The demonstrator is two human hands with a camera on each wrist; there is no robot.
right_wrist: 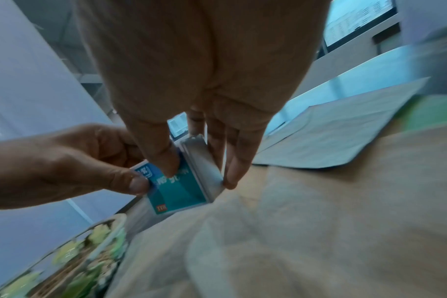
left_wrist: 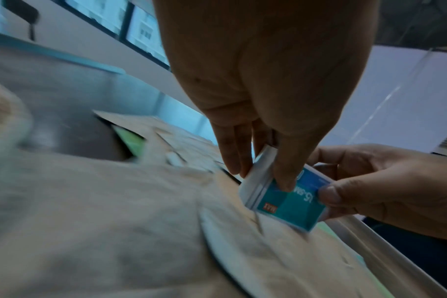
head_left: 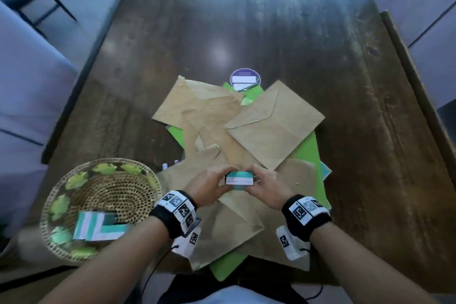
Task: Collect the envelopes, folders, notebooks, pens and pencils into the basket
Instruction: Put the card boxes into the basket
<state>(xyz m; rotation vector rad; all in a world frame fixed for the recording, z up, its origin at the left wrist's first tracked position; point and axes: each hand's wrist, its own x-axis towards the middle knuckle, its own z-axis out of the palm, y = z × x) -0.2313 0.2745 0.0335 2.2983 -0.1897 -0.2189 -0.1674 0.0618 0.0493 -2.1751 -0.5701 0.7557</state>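
While hands pinch box, basket holds boxes

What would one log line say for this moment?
hands: left and right pinch small teal box | over: envelopes | basket: unreached

I see a dark wooden worktop with a worn, faintly glossy grain. The envelopes look like matt, creased brown paper over glossy green folders. My basket is rough woven wicker.
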